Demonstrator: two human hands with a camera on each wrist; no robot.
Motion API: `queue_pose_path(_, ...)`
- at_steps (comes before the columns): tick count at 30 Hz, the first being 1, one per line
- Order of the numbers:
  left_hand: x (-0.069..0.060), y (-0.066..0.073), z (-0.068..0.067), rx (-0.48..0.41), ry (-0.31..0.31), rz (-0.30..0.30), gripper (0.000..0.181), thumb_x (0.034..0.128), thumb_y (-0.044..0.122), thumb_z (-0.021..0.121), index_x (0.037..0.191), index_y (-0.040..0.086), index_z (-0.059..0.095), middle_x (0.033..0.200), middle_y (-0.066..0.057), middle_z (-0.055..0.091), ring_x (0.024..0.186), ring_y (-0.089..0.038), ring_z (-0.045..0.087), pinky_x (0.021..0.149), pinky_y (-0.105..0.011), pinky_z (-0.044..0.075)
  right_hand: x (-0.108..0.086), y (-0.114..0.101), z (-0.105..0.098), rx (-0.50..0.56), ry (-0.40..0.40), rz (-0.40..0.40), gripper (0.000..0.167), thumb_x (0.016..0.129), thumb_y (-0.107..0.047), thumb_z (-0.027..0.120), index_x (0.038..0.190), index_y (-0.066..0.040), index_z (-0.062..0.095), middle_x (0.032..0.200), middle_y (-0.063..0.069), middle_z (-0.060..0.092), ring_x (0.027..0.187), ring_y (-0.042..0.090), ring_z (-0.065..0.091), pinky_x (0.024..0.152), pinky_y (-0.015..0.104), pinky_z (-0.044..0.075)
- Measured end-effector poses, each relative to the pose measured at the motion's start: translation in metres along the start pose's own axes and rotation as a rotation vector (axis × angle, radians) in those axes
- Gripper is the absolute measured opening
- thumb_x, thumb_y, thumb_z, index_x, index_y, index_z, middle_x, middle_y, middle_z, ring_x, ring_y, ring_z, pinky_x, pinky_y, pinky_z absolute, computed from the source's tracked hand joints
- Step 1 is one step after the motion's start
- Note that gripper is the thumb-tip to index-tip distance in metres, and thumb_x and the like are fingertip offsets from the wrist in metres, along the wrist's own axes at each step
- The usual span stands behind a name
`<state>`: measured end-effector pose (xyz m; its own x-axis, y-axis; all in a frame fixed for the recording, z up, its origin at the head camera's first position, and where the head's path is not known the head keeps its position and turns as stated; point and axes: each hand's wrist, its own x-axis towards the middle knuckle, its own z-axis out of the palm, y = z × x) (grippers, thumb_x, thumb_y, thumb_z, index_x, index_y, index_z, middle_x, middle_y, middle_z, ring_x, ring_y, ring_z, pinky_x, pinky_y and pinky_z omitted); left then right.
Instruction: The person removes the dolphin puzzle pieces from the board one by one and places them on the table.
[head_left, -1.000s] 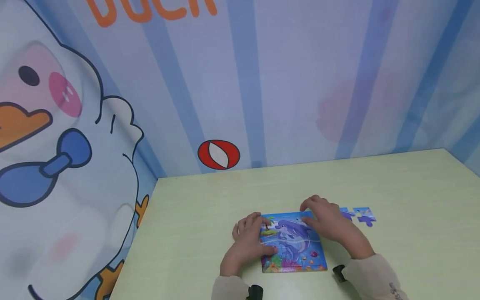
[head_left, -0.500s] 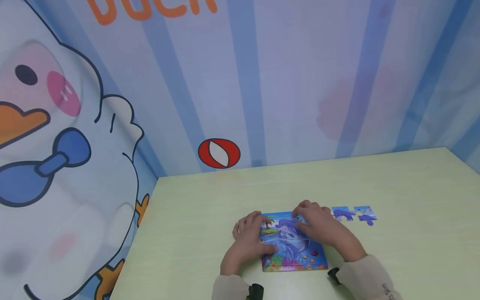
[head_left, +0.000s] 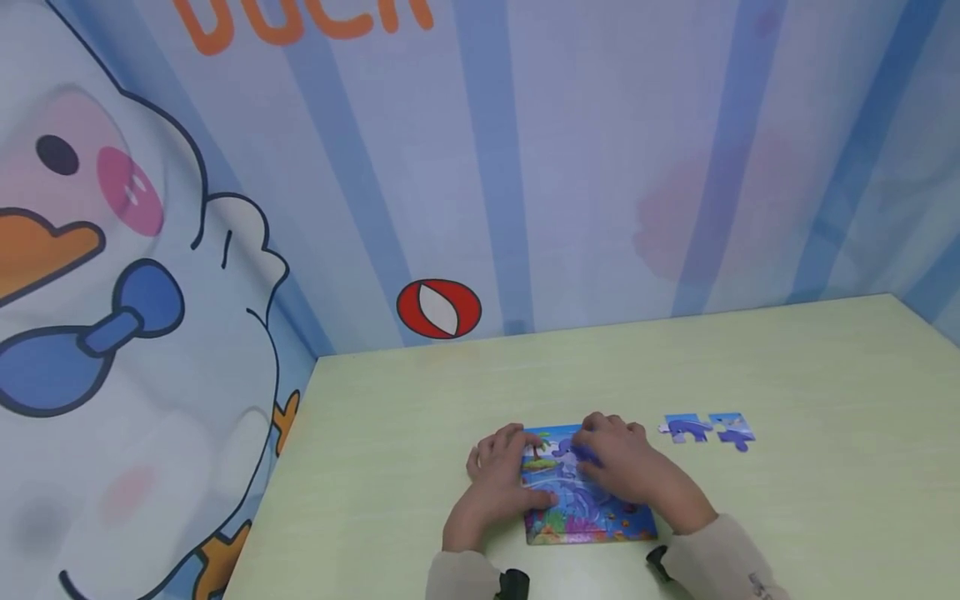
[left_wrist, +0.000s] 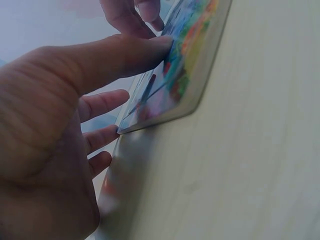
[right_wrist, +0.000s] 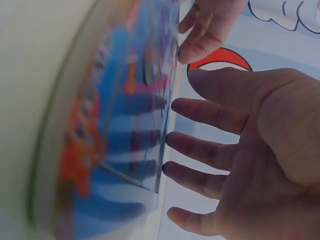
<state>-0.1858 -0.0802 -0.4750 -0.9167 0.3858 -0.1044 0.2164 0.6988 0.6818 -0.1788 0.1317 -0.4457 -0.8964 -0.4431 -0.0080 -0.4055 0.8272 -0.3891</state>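
A dolphin jigsaw puzzle (head_left: 585, 527) in a shallow tray lies flat on the table. At its left edge rests my left hand (head_left: 495, 483), thumb (left_wrist: 145, 52) straight on the picture and the other fingers spread along the edge. My right hand (head_left: 633, 467) lies over the puzzle's upper right part, its fingertips (right_wrist: 182, 105) touching the surface and its fingers fairly straight. That hand hides some of the dolphin picture. Nothing shows between its thumb and fingers. Right of the puzzle lie two loose puzzle pieces, a left piece (head_left: 686, 428) and a right piece (head_left: 732, 430).
The pale wooden table (head_left: 390, 450) meets a striped blue backdrop (head_left: 570, 167) at the back. A large printed duck (head_left: 112, 467) covers the backdrop's left side. Dark wrist cameras (head_left: 512, 583) sit at the beige cuffs.
My right hand has slid left and slightly toward me across the puzzle, uncovering the left loose piece. The left hand and the puzzle have stayed in place.
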Motion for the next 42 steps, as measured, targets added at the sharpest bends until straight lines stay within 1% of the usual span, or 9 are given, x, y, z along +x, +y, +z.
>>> queue_pose_path(4,0.0,0.0,0.001,-0.002,0.001,-0.002,0.061,0.0786,0.03,0.086,0.129,0.016,0.054,0.158,-0.014,0.03,0.143,-0.042,0.02,0.114,-0.066,0.005,0.001,-0.003,0.004,-0.02,0.0,0.013,0.024,0.095,-0.017,0.071,0.117,-0.005,0.07,0.128,0.02,0.055,0.121,0.048,0.05,0.092,0.075,0.038)
queue_pose_path(7,-0.001,0.0,0.002,0.001,0.001,-0.002,0.061,0.0788,0.03,0.086,0.129,0.016,0.054,0.158,-0.014,0.03,0.143,-0.042,0.02,0.114,-0.067,0.005,0.0,-0.004,0.006,-0.027,0.012,0.007,0.024,0.095,-0.016,0.071,0.117,-0.005,0.071,0.128,0.02,0.055,0.121,0.048,0.05,0.092,0.075,0.038)
queue_pose_path(14,0.0,0.0,0.002,0.005,-0.001,0.002,0.061,0.0795,0.03,0.086,0.13,0.016,0.053,0.158,-0.014,0.03,0.143,-0.042,0.02,0.114,-0.067,0.005,-0.001,-0.003,0.009,-0.022,0.04,-0.019,0.019,0.094,-0.013,0.07,0.113,-0.009,0.072,0.127,0.02,0.056,0.121,0.048,0.05,0.092,0.076,0.037)
queue_pose_path(21,-0.001,0.001,0.001,0.006,-0.001,-0.002,0.062,0.0791,0.03,0.086,0.13,0.015,0.053,0.158,-0.014,0.03,0.143,-0.042,0.02,0.114,-0.066,0.005,0.0,-0.003,0.011,-0.032,0.048,-0.013,0.021,0.094,-0.014,0.072,0.114,-0.008,0.069,0.13,0.019,0.055,0.121,0.047,0.05,0.091,0.075,0.038)
queue_pose_path(25,0.0,0.001,0.002,0.003,0.002,-0.001,0.061,0.0797,0.029,0.086,0.13,0.015,0.053,0.158,-0.014,0.03,0.143,-0.042,0.02,0.114,-0.066,0.005,0.0,-0.003,0.011,-0.032,0.048,-0.019,0.021,0.093,-0.014,0.073,0.113,-0.01,0.07,0.129,0.019,0.055,0.121,0.047,0.05,0.091,0.075,0.038)
queue_pose_path(34,0.0,-0.001,0.002,0.004,0.011,0.002,0.062,0.079,0.03,0.086,0.13,0.015,0.054,0.158,-0.014,0.031,0.143,-0.042,0.02,0.114,-0.066,0.005,0.001,-0.004,0.01,-0.01,0.034,-0.034,0.011,0.093,-0.015,0.074,0.103,-0.018,0.07,0.127,0.017,0.056,0.119,0.046,0.05,0.088,0.072,0.041)
queue_pose_path(42,0.0,-0.001,0.002,0.003,0.013,0.003,0.063,0.0786,0.029,0.086,0.13,0.014,0.054,0.158,-0.014,0.031,0.143,-0.042,0.02,0.114,-0.066,0.006,0.0,-0.006,0.009,-0.005,0.044,-0.052,0.011,0.092,-0.009,0.073,0.098,-0.016,0.068,0.126,0.019,0.055,0.118,0.048,0.05,0.086,0.072,0.042)
